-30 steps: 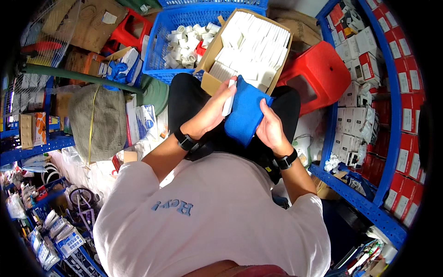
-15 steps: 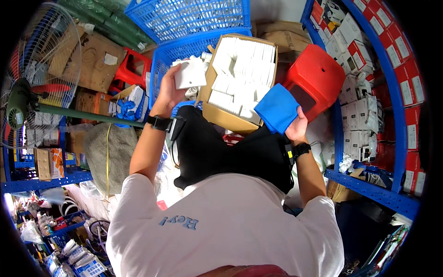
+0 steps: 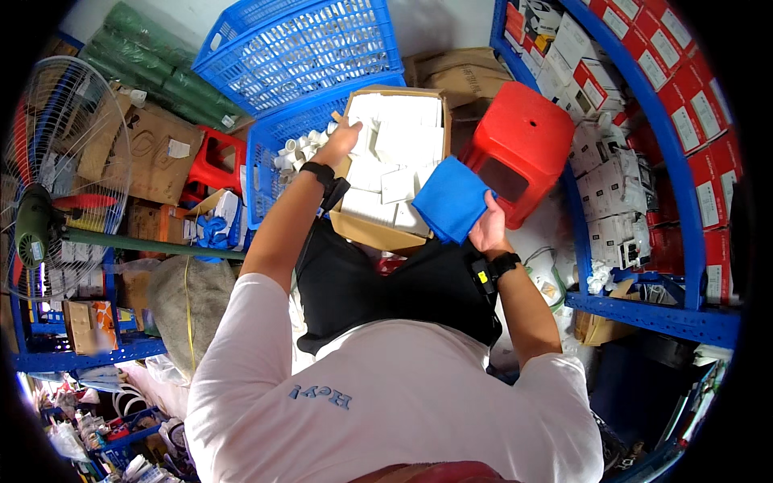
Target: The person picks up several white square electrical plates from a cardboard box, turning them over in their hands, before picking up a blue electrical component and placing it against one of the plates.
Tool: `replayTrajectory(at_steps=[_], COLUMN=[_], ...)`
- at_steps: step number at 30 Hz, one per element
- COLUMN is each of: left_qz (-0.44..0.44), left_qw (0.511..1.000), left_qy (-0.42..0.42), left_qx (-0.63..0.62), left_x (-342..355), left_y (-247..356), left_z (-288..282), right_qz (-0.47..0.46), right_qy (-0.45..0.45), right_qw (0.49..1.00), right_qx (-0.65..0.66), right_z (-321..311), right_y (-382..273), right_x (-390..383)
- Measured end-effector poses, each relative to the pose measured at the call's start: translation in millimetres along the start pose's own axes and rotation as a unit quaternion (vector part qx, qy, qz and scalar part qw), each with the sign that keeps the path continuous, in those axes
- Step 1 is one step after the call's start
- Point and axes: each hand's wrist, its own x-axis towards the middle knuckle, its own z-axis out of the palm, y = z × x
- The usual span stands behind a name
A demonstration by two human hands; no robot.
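Observation:
My left hand (image 3: 341, 142) reaches over the left edge of a cardboard box (image 3: 372, 234). Its fingers are closed on a white square plate (image 3: 363, 142) at the left side of the box's contents; part of the grip is hidden. Many similar white plates (image 3: 408, 143) fill the box, some standing in rows and others lying flat. On the right, my right hand (image 3: 488, 227) grips the lower right corner of a folded blue cloth (image 3: 452, 198). The cloth covers the box's near right corner.
An open blue plastic crate (image 3: 259, 173) with white pipe fittings (image 3: 299, 150) stands behind and left of the box. A red stool (image 3: 527, 125) is to the right. Blue shelving (image 3: 644, 310) borders the right side; a fan (image 3: 60, 177) stands left.
My left hand has carried the white plate rightward, from above the crate into the box's left side. My right hand still holds the blue cloth. The view has shifted somewhat.

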Motion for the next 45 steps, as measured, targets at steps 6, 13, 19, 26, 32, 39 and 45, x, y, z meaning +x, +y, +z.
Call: replayTrajectory(at_steps=[6,13,19,26,32,39,45], left_qz=[-0.073,-0.068,-0.063,-0.013,-0.040,0.099,0.160], left_qw=[0.978,0.997,0.997,0.999,0.990,0.991,0.982], left_qy=[0.015,-0.018,0.003,0.031,0.011,0.085,0.019], left_qx=[0.194,0.041,-0.032,-0.004,-0.131,-0.014,0.098], left_x=[27,38,42,43,28,13,-21], left_y=[-17,-26,-52,-49,-49,-43,-40], left_z=[20,37,44,49,41,37,31], right_qz=[0.022,0.025,0.033,0.060,0.050,0.051,0.045], right_qy=[-0.013,-0.022,-0.023,-0.031,-0.018,-0.023,-0.022], right_qw=[1.000,0.999,0.998,0.996,0.998,0.998,0.998], right_qx=[0.009,0.019,0.046,0.062,0.044,0.032,0.023], right_z=[-4,-5,1,4,3,7,6], right_y=[2,1,4,4,3,3,4], right_x=[4,7,9,10,11,9,10])
